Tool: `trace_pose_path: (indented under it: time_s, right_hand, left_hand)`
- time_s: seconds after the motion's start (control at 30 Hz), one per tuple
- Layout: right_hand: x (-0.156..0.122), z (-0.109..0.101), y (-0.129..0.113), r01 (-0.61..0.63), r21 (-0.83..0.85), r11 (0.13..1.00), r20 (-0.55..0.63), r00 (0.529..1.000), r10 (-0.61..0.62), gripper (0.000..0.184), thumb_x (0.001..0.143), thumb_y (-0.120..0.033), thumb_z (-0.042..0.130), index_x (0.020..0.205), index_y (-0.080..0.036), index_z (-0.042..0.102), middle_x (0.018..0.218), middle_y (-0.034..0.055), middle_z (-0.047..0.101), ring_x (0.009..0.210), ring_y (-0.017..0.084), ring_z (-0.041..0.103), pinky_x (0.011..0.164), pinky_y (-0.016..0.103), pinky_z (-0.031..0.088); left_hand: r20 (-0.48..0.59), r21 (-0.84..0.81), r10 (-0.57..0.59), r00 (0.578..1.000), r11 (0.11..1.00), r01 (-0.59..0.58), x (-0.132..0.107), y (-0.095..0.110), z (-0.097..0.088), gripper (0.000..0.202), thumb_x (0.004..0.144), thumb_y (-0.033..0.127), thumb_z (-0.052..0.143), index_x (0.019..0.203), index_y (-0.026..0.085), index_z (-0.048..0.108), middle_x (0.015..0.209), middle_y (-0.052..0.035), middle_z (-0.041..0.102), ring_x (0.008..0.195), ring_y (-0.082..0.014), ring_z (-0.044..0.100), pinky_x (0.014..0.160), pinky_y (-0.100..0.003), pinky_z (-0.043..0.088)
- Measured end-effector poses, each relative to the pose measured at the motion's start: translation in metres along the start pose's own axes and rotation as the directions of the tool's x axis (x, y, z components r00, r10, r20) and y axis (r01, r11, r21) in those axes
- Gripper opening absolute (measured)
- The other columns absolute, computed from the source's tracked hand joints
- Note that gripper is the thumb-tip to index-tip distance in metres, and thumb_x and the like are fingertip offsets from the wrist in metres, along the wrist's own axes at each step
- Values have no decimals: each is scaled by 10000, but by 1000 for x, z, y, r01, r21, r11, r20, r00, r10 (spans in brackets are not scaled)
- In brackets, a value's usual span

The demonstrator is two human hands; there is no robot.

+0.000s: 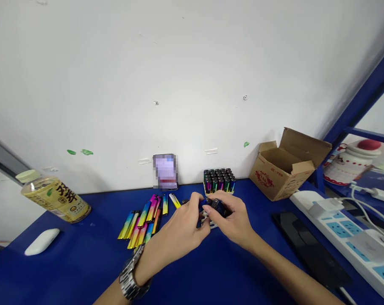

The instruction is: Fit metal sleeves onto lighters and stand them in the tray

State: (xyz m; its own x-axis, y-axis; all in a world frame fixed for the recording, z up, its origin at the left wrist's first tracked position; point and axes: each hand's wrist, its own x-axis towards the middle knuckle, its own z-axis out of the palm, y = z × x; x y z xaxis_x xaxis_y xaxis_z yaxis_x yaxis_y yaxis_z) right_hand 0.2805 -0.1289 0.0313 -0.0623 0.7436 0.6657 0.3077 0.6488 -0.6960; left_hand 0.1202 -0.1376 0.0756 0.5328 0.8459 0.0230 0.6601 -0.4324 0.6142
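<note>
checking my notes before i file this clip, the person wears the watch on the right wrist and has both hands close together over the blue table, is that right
Not quite: the head view shows the metal-banded watch on the left wrist. The rest stands: the left hand and right hand are close together over the blue table.

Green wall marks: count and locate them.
3: one mark and a second mark close together, left of the phone; a third mark left of the cardboard box.
</note>
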Motion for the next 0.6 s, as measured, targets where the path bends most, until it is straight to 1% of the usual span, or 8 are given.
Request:
trace_pose_path:
  time_s: [0.03, 0.1, 0.13, 0.17, 0.23, 0.33, 0.47, 0.6]
  right_hand:
    - [0, -2, 3, 20, -12, 1000, 0, 1000, -20, 90, 826, -259, 623, 818, -172, 646, 689, 5, 610, 607, 126, 543, 574, 242, 441]
    - [1, -8, 14, 17, -34, 999, -27, 999, -18, 103, 833, -273, 619, 837, -172, 639, 711, 10, 628, 615, 133, 561, 578, 247, 451]
    - [1, -11, 21, 4, -46, 999, -45, 999, -6, 114, 835, -284, 618, 833, -172, 634, 715, 12, 635, 615, 136, 568, 576, 248, 454]
    - [0, -14, 29, -16, -56, 998, -55, 998, 13, 127, 836, -297, 617, 826, -171, 630, 712, 13, 640, 611, 139, 574, 573, 250, 457]
    - [-3, -17, 44, -36, -89, 995, -11, 999, 35, 157, 833, -327, 619, 817, -171, 630, 713, 22, 654, 624, 154, 593, 588, 260, 469]
    - [-9, -15, 59, -43, -146, 988, 120, 991, 61, 184, 848, -359, 597, 860, -181, 639, 776, 55, 685, 699, 191, 629, 655, 291, 485]
    - [-10, -10, 58, -62, -209, 976, 259, 959, 117, 198, 892, -360, 530, 913, -190, 628, 822, 72, 689, 714, 199, 624, 649, 292, 459]
    - [0, -13, 51, -37, -282, 959, 408, 900, 155, 159, 893, -324, 544, 894, -191, 630, 779, 45, 679, 678, 180, 597, 619, 261, 403]
  left_hand:
    - [25, 23, 37, 999, 999, -37, -1, -2, -5, 268, 887, 304, 424, 1135, 205, 393, 967, -72, 613, 806, -207, 614, 631, -294, 450]
    - [44, 78, 108, 993, 991, -111, -2, -8, -17, 532, 866, 341, 480, 1345, 213, 286, 1259, -136, 524, 1041, -255, 577, 767, -336, 477]
    - [46, 98, 121, 992, 987, -125, -2, -12, -24, 615, 864, 365, 489, 1402, 222, 228, 1340, -145, 468, 1098, -268, 552, 798, -347, 479]
    - [36, 106, 106, 994, 988, -109, -2, -17, -30, 608, 884, 380, 455, 1422, 235, 212, 1355, -138, 461, 1097, -264, 554, 793, -346, 484]
    - [36, 120, 46, 998, 992, -50, -1, -29, -41, 474, 921, 390, 367, 1368, 237, 330, 1256, -114, 542, 1010, -241, 590, 758, -337, 491]
    - [40, 194, -41, 998, 980, 33, 5, -47, -47, 349, 931, 368, 313, 1176, 203, 500, 1041, -84, 632, 924, -232, 606, 768, -345, 475]
    - [37, 291, -39, 999, 956, 26, 15, -62, -39, 294, 921, 316, 291, 990, 195, 550, 926, -72, 643, 872, -238, 603, 734, -336, 439]
    - [73, 310, -9, 997, 951, -14, 20, -62, -34, 255, 912, 278, 298, 916, 206, 542, 855, -50, 632, 811, -221, 591, 686, -312, 412]
